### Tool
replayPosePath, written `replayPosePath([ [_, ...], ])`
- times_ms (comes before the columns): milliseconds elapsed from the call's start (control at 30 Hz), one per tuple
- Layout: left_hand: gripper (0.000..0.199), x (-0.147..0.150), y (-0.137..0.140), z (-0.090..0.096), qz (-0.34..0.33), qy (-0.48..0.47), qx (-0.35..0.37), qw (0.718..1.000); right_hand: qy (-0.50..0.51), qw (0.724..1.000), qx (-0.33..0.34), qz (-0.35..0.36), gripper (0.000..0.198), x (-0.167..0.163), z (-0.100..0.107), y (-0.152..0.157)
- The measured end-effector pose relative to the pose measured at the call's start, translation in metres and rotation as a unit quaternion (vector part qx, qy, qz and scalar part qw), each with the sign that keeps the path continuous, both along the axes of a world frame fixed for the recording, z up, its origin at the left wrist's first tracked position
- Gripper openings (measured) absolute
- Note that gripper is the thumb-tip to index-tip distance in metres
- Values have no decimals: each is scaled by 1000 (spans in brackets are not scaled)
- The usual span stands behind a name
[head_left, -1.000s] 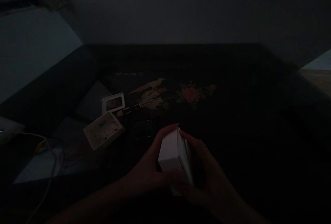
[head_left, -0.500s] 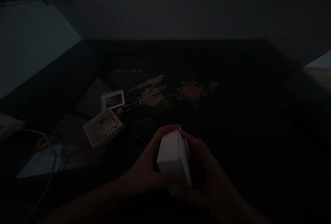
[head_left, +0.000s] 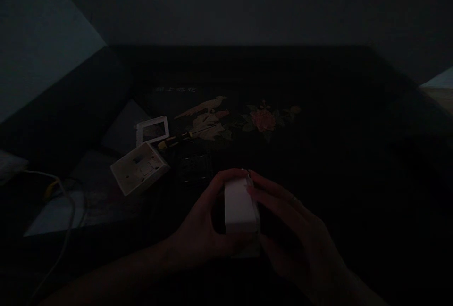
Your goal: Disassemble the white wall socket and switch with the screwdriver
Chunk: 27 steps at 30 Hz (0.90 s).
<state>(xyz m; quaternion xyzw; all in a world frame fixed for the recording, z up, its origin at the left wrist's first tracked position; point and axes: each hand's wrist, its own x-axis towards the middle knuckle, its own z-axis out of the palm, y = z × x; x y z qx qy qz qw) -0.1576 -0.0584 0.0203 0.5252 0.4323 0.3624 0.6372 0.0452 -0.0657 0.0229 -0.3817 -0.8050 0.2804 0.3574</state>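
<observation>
In very dim light, a white plastic box (head_left: pixel 240 204), like a wall socket's mounting box with a plate on its right face, is held between my two hands low in the middle of the view. My left hand (head_left: pixel 200 228) wraps round it from the left, fingers over the far end and thumb along the near end. On the right, my right hand (head_left: pixel 302 233) presses its fingertips to the plate's edge at the far end, with the thumb by the near end. The front of the plate faces away and is hidden.
Left of my hands lie an open white box (head_left: pixel 128 170), a white frame (head_left: pixel 139 134), a yellow-and-black screwdriver (head_left: pixel 174 142) and a dark frame-like part (head_left: pixel 194 168). A pale cable (head_left: pixel 72 211) runs along the left. Flowers and a bird decorate the dark tabletop (head_left: pixel 339 155).
The white box has turned so that its side faces up more and its plate shows less. My right hand has shifted its fingers along the plate's edge. The view has tilted slightly.
</observation>
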Motion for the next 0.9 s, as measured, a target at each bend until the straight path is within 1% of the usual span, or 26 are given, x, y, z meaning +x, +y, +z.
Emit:
replayPosePath([
  [67,72,1,-2,-2,-1,-2,-2,1000,-8,1000,20,-11,51,-3,1,-1],
  [200,77,2,-5,-4,4,15,27,999,-22,998,52,-33,46,-7,4,-1],
  [333,72,5,-6,-2,7,29,42,999,-44,995,78,-36,48,-8,5,-2],
  [433,72,6,-6,-3,14,46,71,996,-53,994,92,-34,53,-8,6,-4],
  [500,74,6,-6,-4,12,60,96,994,-56,995,80,-34,58,-9,8,-6],
  [600,75,6,-3,-5,8,89,127,988,-44,997,39,-55,63,-13,12,-8],
  [667,76,7,-2,-4,11,111,137,984,-27,996,25,-83,60,-16,12,-9],
  [733,75,7,-1,-3,16,124,142,982,-10,995,25,-101,56,-18,11,-10],
  [900,71,7,0,-5,18,142,167,976,-14,993,35,-116,45,-23,10,-13],
])
